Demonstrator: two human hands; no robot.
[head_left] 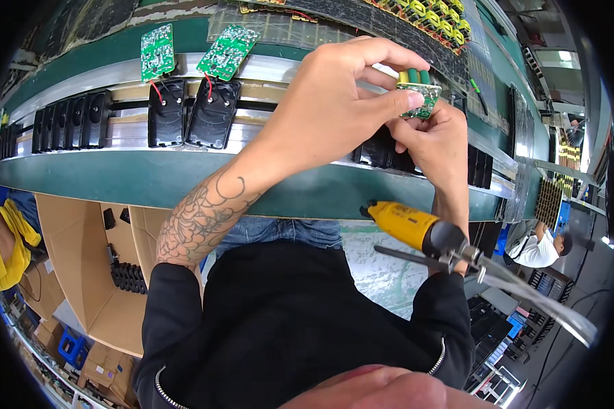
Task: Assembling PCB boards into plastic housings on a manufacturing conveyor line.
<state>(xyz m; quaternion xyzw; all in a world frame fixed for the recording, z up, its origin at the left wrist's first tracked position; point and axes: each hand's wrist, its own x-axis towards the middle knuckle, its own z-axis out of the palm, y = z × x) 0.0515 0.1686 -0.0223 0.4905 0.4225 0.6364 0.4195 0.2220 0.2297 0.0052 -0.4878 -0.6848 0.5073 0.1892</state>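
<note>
At half past one my left grip [348, 92] pinches a circuit board [426, 102]; my right grip [435, 144] curls narrow beneath, its hold unclear from here

We are seeing rough, solder-specked circuit board [430, 101] | smooth plastic shells [213, 121] | matt cardboard carton [71, 238] | shiny metal rail [269, 69]

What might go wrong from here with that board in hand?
The left hand holds the circuit board by the fingertips, so it might slip.
The yellow tool sits close to the right forearm; a bump seems possible.
Thin red wires link two green boards to black shells; a snag could strain them.
</note>
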